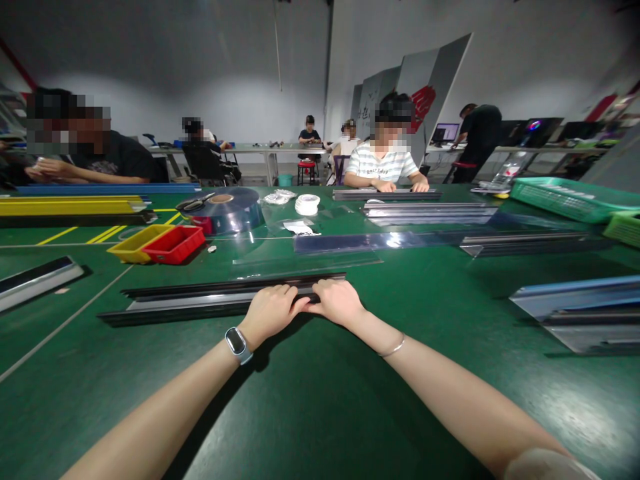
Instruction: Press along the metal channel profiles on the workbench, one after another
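A long black channel-shaped profile [190, 303] lies on the green table, slightly slanted, with a pale strip along its inside. Near its right end my left hand [273, 310] grips it, fingers over the far edge and thumb toward the near side. My right hand [337, 300] is closed on the right end itself, its thumb almost touching my left thumb. Just beyond the profile lies a clear strip [310, 265]. The undersides of both hands and part of the profile's end are hidden.
Behind the profile stand yellow [131, 245] and red trays [176, 245], a large clear roll [233, 210] and a white tape roll [307, 204]. More profiles [530, 243] lie at right. Across the table, a person in a striped shirt [383, 163] handles another profile. Green baskets [575, 200] stand back right.
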The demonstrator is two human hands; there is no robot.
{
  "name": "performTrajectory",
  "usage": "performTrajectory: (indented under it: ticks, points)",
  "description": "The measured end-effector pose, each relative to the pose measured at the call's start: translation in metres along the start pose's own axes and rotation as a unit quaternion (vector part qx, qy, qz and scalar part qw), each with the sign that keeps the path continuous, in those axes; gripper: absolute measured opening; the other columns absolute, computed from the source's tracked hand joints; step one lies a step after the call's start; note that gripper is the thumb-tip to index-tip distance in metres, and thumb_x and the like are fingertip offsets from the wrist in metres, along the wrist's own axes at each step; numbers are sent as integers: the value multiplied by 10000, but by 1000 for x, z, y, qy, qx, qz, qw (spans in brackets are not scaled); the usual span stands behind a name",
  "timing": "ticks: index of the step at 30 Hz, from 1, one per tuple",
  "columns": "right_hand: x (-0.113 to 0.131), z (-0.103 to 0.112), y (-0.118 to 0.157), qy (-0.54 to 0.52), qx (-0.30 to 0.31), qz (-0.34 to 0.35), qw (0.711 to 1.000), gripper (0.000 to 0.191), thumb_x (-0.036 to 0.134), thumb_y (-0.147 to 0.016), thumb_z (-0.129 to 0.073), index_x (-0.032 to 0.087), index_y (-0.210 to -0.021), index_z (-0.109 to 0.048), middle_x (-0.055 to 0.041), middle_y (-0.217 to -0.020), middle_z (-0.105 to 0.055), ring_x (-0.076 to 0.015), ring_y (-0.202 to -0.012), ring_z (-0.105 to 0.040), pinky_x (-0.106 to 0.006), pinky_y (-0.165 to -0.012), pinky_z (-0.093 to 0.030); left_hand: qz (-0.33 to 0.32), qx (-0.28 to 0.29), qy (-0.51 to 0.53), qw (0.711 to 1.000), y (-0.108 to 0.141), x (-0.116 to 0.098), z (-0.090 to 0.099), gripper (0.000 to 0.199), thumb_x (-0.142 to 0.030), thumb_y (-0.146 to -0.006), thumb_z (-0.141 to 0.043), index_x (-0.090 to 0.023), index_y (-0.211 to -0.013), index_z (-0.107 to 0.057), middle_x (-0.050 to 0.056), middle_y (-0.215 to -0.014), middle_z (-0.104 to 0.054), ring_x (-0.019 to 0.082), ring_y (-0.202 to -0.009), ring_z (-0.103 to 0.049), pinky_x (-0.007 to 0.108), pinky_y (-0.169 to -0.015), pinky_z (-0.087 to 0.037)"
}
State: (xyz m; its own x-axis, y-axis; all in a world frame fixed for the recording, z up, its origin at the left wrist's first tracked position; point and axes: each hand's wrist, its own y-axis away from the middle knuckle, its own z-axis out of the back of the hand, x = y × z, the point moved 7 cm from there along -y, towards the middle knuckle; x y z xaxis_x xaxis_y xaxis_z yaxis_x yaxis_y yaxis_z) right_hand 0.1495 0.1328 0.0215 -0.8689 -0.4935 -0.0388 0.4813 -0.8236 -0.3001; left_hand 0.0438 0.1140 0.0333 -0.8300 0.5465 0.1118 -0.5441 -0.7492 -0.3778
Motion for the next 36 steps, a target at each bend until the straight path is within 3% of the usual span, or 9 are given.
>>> performTrajectory:
  ticks: [17,25,36]
  points:
    - [5,1,5,1,-20,5,1000,584,671,-762,-307,148,-758,-567,-79,-750,-612,-166,-709,-565,-245,-583,-307,-5,-28,-13,1000,4,6,3,397,-451,-871,-301,-152,-758,-535,65,-708,-597,185,-668,-552,296,-596,-377]
    - [5,-4,4,2,-32,18,999,476,581,-804,-354,153,-757,-556,-63,-738,-590,-155,-695,-532,-246,-580,-300,-31,-51,4,998,-1,-6,4,344,-414,-873,-328,-150,-781,-529,66,-752,-571,193,-766,-515,310,-658,-387]
    - [9,2,6,-6,-57,38,998,397,522,-793,-435,143,-793,-555,-76,-802,-580,-181,-819,-501,-257,-643,-353,-29,-55,12,998,0,-4,0,353,-427,-863,-352,-142,-782,-544,74,-766,-575,197,-784,-507,317,-670,-399]
